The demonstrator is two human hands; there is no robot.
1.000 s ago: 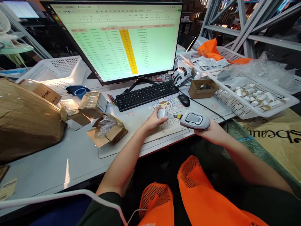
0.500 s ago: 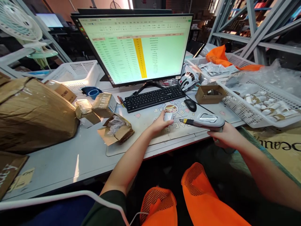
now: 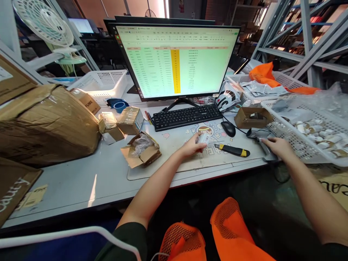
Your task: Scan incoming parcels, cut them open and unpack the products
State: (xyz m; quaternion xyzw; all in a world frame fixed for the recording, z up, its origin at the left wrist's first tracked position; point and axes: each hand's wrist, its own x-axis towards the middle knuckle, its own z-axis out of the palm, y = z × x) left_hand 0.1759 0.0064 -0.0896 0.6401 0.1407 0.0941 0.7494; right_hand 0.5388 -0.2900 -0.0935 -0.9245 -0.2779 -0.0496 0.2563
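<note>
My left hand (image 3: pixel 192 146) is closed on a small clear packet with a white barcode label (image 3: pixel 203 139), just above the mat. The packet's contents cannot be made out. Over by the right-hand basket, my right hand (image 3: pixel 277 146) grips a grey barcode scanner (image 3: pixel 268 151), which is down at the tabletop with its head pointing left. Between the two hands lies a black and yellow utility knife (image 3: pixel 233 149), its blade end towards the packet. A black mouse (image 3: pixel 228 128) sits behind the knife.
A monitor (image 3: pixel 182 61) and keyboard (image 3: pixel 187 117) stand behind the mat. To the left are an opened carton (image 3: pixel 146 154) with bubble wrap, small boxes (image 3: pixel 130 120) and a large carton (image 3: pixel 51 127). A small open box (image 3: pixel 251 117) and a white basket (image 3: pixel 304 145) of bottles are right.
My right hand has moved the scanner right, from above the mat down to the table beside the basket. The utility knife now shows fully. The left hand still holds the packet; the view has shifted.
</note>
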